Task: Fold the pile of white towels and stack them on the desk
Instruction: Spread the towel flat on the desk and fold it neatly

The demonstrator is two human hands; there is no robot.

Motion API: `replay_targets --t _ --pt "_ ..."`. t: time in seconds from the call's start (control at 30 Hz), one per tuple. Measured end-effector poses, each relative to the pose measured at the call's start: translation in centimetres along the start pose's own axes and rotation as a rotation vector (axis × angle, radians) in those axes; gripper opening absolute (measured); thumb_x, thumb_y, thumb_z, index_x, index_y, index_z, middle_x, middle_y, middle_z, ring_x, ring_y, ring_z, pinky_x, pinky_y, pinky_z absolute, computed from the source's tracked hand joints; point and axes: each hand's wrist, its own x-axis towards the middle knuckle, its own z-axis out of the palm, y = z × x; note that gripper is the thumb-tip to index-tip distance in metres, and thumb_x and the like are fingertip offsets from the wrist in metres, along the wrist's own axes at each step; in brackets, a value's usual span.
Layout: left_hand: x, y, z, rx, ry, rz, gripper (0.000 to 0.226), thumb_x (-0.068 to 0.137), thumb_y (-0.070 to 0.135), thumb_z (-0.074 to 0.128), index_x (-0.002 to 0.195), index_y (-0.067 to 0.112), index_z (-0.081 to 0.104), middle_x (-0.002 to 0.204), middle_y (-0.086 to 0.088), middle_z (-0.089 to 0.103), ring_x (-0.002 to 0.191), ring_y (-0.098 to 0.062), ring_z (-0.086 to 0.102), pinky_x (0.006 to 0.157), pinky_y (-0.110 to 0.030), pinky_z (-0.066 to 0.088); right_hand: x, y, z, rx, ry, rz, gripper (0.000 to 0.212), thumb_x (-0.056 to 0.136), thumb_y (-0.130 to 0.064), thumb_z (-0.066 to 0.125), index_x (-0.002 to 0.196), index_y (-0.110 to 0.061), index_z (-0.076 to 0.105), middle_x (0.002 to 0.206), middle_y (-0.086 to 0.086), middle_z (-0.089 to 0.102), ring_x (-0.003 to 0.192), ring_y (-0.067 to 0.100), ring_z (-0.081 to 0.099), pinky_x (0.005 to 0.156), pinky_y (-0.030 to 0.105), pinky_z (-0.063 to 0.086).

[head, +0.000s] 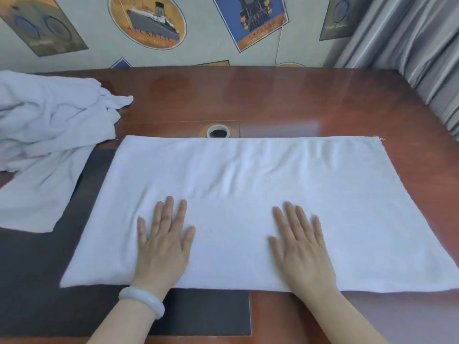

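Red-brown desk (298, 95) under poster wallpaper: ship badge (149, 21) reads "ATLANTIC", train label (255, 21) "EXPRESS", smaller print illegible. Grey curtain (409, 45) at 2 o'clock. White towel (248, 175) lies flat mid-desk, partly over dark mat (37, 281) — far edge hides the cable grommet's (218, 130) near rim at 12. Crumpled towel pile (49, 125) at 9–10, cut off by the frame. Left hand (162, 244), bracelet (142, 302) on wrist, and right hand (301, 249) — both flat, fingers spread, pressing the towel's near half.

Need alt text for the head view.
The left hand and right hand lie flat on a white towel spread across a wooden desk. A rumpled pile of white towels lies at far left; a cable hole sits at the towel's far edge.
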Motion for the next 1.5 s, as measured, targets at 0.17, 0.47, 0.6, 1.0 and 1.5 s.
replay_targets --t 0.17,0.47,0.6,1.0,1.5 --pt "0.6 -1.6 -1.0 -0.007 0.026 -0.056 0.069 0.094 0.056 -0.010 0.156 0.026 -0.008 0.163 0.003 -0.013 0.152 -0.020 -0.008 0.121 -0.053 -0.004 0.8 -3.8 -0.4 0.008 0.050 0.048 0.061 0.100 -0.043 0.025 0.149 -0.009 0.040 0.157 0.014 0.033 0.147 0.031 0.023 0.117 0.052 0.008" --pt "-1.1 -13.4 -0.5 0.056 0.102 -0.054 0.064 0.099 0.054 0.001 0.158 0.029 0.008 0.166 0.006 0.008 0.152 -0.016 0.007 0.120 -0.055 0.012 1.7 -6.7 0.9 -0.024 -0.051 -0.103 0.063 0.102 -0.056 0.009 0.157 -0.027 0.018 0.164 -0.002 0.014 0.151 0.014 0.009 0.121 0.045 0.005" --pt "-0.7 -15.5 -2.2 0.021 0.112 -0.177 0.069 0.099 0.051 0.001 0.156 0.018 0.022 0.161 -0.009 0.026 0.148 -0.028 0.023 0.117 -0.056 0.020 2.4 -8.2 0.5 0.000 -0.038 -0.031 0.067 0.102 -0.053 0.012 0.150 -0.015 0.039 0.158 0.006 0.030 0.149 0.019 0.014 0.117 0.048 0.009" --pt "7.4 -12.2 -1.4 0.048 0.135 -0.157 0.073 0.103 0.046 0.005 0.139 0.008 0.054 0.148 -0.011 0.048 0.134 -0.032 0.049 0.108 -0.053 0.020 13.4 -6.8 0.7 0.051 -0.088 -0.076 0.106 0.067 -0.075 -0.037 0.155 -0.025 -0.006 0.162 -0.007 -0.011 0.142 0.003 -0.022 0.118 0.034 -0.018" --pt "19.2 -4.2 -3.2 -0.030 -0.010 -0.069 0.060 0.098 0.061 0.010 0.152 0.047 -0.011 0.162 0.016 -0.019 0.151 -0.017 -0.017 0.116 -0.061 -0.005 18.9 3.3 0.3 -0.014 -0.121 -0.046 0.093 0.070 -0.071 -0.038 0.150 -0.032 -0.013 0.159 -0.011 -0.014 0.149 0.010 -0.017 0.116 0.032 -0.021"
